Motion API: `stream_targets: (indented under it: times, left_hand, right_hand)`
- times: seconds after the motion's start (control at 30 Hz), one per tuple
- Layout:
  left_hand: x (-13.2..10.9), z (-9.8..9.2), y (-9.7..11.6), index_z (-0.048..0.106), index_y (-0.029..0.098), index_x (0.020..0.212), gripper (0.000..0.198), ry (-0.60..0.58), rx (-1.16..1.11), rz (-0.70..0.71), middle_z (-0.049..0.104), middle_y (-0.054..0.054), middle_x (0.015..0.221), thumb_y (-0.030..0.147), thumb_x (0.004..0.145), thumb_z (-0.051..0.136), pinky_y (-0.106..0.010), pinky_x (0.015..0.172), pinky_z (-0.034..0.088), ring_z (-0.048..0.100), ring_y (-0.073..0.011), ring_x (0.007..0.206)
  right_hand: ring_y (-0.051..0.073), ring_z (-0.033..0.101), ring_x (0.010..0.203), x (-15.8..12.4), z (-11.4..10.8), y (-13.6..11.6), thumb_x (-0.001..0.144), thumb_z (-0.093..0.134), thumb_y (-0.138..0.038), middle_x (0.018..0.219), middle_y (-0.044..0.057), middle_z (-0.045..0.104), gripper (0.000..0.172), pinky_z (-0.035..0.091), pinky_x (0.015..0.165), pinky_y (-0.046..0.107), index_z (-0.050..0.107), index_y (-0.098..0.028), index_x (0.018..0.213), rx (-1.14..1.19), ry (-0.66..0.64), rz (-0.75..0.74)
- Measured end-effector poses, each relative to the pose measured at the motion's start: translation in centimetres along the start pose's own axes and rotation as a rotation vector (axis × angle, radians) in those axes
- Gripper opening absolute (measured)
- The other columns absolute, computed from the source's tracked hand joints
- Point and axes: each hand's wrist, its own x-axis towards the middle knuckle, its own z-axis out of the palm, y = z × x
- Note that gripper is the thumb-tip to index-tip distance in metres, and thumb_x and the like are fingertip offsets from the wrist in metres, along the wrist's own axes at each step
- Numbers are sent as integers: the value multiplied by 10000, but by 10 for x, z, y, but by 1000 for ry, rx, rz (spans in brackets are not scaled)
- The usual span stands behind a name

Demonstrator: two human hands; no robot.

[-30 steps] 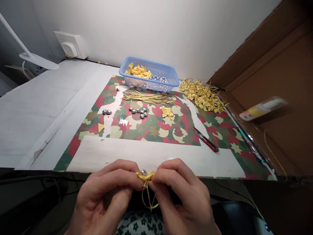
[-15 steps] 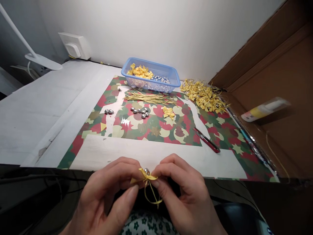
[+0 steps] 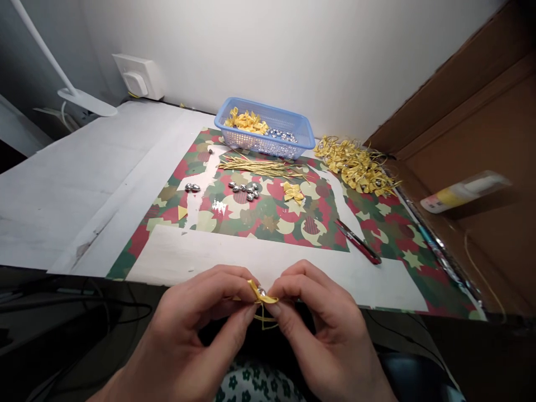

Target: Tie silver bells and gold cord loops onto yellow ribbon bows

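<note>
Between both hands, just in front of the table's near edge, is a yellow ribbon flower [image 3: 264, 297] with a silver bead [image 3: 262, 291] at its middle. My left hand [image 3: 205, 318] pinches its left side between thumb and forefinger. On the other side, the thumb and fingertips of my right hand [image 3: 318, 318] grip the ribbon. A thin yellow cord [image 3: 268, 324] loops below the flower, partly hidden by the fingers. Several loose silver beads [image 3: 247, 190] lie on the camouflage-patterned sheet [image 3: 268, 223], near a small group of yellow ribbon flowers [image 3: 293, 192].
A blue basket [image 3: 310, 137] holds yellow flowers and silver beads. Before it lies a bundle of yellow cords [image 3: 259, 166]. A pile of corded flowers [image 3: 355, 164] is at right, with red-handled tweezers or snips [image 3: 360, 244] nearer. A bottle [image 3: 460, 192] lies by the cardboard wall [image 3: 469, 111].
My left thumb has come up to press against the ribbon, and the flower is tilted more. The cord loop hangs shorter below. The whole view has shifted slightly.
</note>
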Motion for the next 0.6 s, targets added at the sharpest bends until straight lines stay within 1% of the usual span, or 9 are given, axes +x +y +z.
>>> stream_targets:
  times: [0.07,0.2,0.27,0.4,0.5,0.6]
  left_hand:
    - [3,-2,0,714,288,990,253,-25,-81,-80,731,3,995,64,933,614,-179,756,615,735,-163,926]
    - [12,-7,1,749,241,904,178,-100,-128,-173,718,-17,931,93,927,653,-182,722,587,695,-149,845]
    - [16,-8,1,754,222,858,144,-95,-174,-251,720,-14,867,117,919,676,-177,711,573,681,-140,801]
    - [19,-7,0,762,221,847,70,-76,-338,-433,737,10,803,167,890,754,-170,699,556,676,-125,757]
    - [20,-6,-2,768,239,914,87,-68,-425,-468,734,28,801,156,887,766,-165,700,542,664,-112,755]
    - [21,-8,-2,767,260,1031,158,-120,-472,-483,759,21,863,169,902,756,-192,752,546,679,-127,816]
  right_hand:
    - [131,594,707,0,0,1,940,578,-95,795,2,586,159,474,608,249,668,-195,856,9,6,1]
    - [123,577,696,2,-2,1,933,586,-91,770,-10,579,164,459,606,243,659,-196,831,8,12,10]
    - [122,571,691,3,-2,1,934,585,-99,762,-13,576,163,455,603,243,659,-197,827,13,9,22]
    - [121,563,684,5,-3,1,931,589,-104,756,-17,580,165,441,589,243,657,-200,814,30,-5,56]
    - [115,554,677,6,-3,2,929,592,-107,753,-22,579,167,432,588,240,647,-198,801,27,-21,73]
    - [112,554,683,8,-3,2,933,588,-108,760,-21,580,171,431,594,238,646,-195,798,30,-34,88]
